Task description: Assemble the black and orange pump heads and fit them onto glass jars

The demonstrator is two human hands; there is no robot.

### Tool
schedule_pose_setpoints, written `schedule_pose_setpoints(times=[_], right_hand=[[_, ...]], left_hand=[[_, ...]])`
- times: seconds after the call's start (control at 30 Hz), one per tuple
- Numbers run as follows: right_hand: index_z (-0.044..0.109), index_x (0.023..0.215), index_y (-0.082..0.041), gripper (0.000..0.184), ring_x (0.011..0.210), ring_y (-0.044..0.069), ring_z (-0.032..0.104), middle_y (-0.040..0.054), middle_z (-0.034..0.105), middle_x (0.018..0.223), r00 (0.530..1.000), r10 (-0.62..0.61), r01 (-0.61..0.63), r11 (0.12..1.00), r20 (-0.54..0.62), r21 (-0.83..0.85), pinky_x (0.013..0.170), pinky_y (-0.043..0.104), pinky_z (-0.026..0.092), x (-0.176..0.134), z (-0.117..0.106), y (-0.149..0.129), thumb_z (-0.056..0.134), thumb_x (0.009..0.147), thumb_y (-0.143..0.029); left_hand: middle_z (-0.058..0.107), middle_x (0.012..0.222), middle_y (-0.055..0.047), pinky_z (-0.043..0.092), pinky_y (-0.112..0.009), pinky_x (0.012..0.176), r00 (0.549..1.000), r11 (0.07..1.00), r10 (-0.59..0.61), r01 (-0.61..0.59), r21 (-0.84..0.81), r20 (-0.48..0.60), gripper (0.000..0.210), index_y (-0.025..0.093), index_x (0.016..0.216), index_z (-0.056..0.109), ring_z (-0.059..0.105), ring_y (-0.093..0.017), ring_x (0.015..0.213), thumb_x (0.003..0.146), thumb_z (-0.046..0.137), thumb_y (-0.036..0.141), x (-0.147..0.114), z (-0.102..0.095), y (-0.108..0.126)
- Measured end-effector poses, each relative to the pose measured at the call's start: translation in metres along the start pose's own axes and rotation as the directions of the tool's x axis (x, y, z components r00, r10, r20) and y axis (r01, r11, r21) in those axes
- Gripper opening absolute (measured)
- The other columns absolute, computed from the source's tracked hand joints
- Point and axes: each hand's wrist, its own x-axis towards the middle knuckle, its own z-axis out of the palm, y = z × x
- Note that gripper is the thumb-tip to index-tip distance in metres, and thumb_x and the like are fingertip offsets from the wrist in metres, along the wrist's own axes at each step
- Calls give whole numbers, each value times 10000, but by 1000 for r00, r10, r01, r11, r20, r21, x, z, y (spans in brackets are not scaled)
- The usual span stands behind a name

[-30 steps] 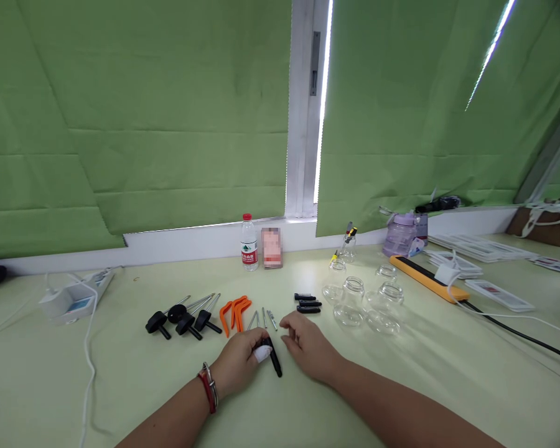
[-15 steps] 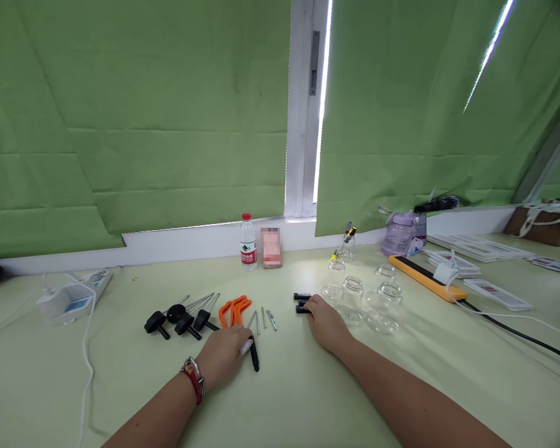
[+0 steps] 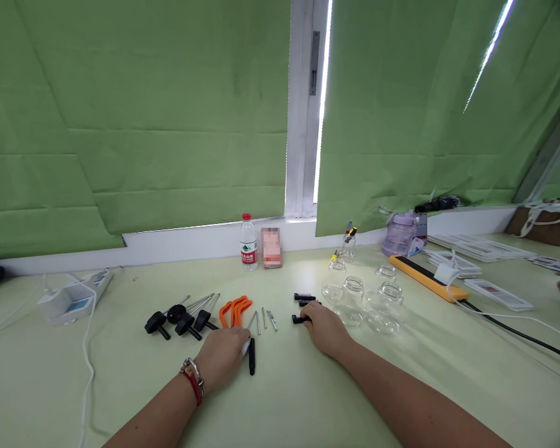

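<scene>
Lower centre: right hand (image 3: 327, 328) pinched black piece (image 3: 298, 320) by end, probably for control; left hand (image 3: 223, 353) touched black rod (image 3: 252, 361), grip unclear.

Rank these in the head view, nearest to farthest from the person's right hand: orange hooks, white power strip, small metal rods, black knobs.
From the right hand:
1. Small metal rods, just left.
2. Orange hooks, farther left.
3. Black knobs, left of the hooks.
4. White power strip, far left.
</scene>
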Motion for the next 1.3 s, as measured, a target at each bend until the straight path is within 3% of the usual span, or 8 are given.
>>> schedule_pose_setpoints(times=[0.17, 0.3, 0.47, 0.63, 0.8, 0.97, 1.07, 1.3], right_hand=[[626, 913, -202, 221, 837, 187, 556, 41, 612, 962, 998, -44, 43, 999, 43, 13, 678, 267, 352, 0, 0, 1, 477, 783, -103], [632, 908, -202, 218, 858, 183, 541, 36, 618, 935, 994, -93, 80, 973, 52, 216, 740, 279, 370, -8, 2, -10, 497, 765, -108], [588, 899, -197, 175, 661, 118, 478, -18, 554, 735, 958, -168, -26, 760, 234, 649, 628, 232, 370, -24, 10, -33, 500, 760, -139], [568, 846, -175, 152, 664, 99, 456, -32, 527, 729, 928, -260, -43, 636, 266, 771, 635, 217, 371, -33, 11, -46, 511, 725, -103], [590, 882, -191, 135, 725, 130, 521, -4, 585, 798, 945, -234, 53, 796, 226, 603, 665, 231, 412, -25, 4, -41, 534, 764, -157], [597, 1001, -174, 250, 962, 193, 542, 81, 562, 1121, 991, -134, 131, 985, 17, 110, 836, 294, 395, -3, -3, -14, 459, 811, -88], [600, 1033, -170, 319, 1012, 203, 519, 98, 557, 1119, 997, -66, 65, 997, -37, -40, 847, 285, 375, 8, -6, 0, 423, 808, -31], [618, 968, -162, 302, 951, 193, 520, 94, 573, 1015, 1000, -11, 11, 994, -5, -108, 803, 264, 351, 13, -6, 6, 401, 818, -16]], left_hand=[[659, 786, -71, 387, -324, 570, 998, 999, -20, 21, 28, -52, 263, 204, 800, 572, 604, -238, 677, 874, 321, 177, 1, -3, 3], [657, 876, -84, 424, -341, 596, 988, 1000, -11, 11, -5, -153, 270, 194, 999, 564, 611, -240, 736, 902, 317, 244, -1, -3, 9], [610, 1124, -108, 460, -362, 739, 957, 974, 177, -203, -97, -228, 377, 200, 1232, 452, 587, -251, 953, 865, 454, 290, -4, 1, 23], [665, 941, -50, 445, -304, 692, 965, 949, 208, -239, -204, -162, 274, 222, 1071, 547, 607, -209, 839, 831, 439, 149, -4, 2, 37], [657, 841, -41, 426, -283, 649, 970, 947, 161, -204, -248, -182, 189, 211, 959, 581, 597, -196, 764, 845, 432, 187, -4, 2, 39], [651, 822, -30, 421, -273, 642, 968, 930, 122, -188, -315, -218, 177, 211, 933, 578, 585, -181, 739, 849, 423, 199, -5, 0, 37], [640, 789, -25, 411, -271, 627, 967, 931, 121, -188, -313, -223, 166, 205, 897, 580, 574, -178, 712, 837, 426, 190, -6, -1, 36], [630, 758, -29, 397, -272, 613, 970, 937, 121, -182, -298, -212, 165, 197, 882, 577, 566, -178, 688, 841, 417, 196, -5, 0, 33]])
